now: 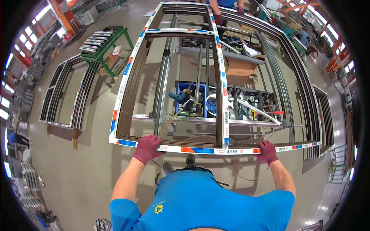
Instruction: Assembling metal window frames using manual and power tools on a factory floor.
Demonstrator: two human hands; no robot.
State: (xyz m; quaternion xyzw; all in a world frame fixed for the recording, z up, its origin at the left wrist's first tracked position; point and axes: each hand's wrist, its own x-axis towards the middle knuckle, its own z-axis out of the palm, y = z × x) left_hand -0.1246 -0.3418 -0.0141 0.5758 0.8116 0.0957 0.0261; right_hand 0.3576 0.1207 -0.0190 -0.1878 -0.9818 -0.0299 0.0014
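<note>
A large brown window frame [200, 150] lies flat in front of me, its edges covered in white, blue and orange protective film. My left hand [148, 149], in a dark red glove, is closed over the near rail toward its left end. Farther right, past the middle bar, my right hand [267, 152] grips the same rail in a matching glove. The fingertips of both hands are partly hidden behind the rail. Metal support rails [163, 77] run beneath the frame and show through its openings.
Under the frame are a blue bin [204, 101] with a power tool [181, 95] and dark trays of hardware [246, 102]. A green stand [104, 52] and smaller frames [71, 92] are at left. Across the frame, a co-worker's gloved hand [218, 19] is near the far edge.
</note>
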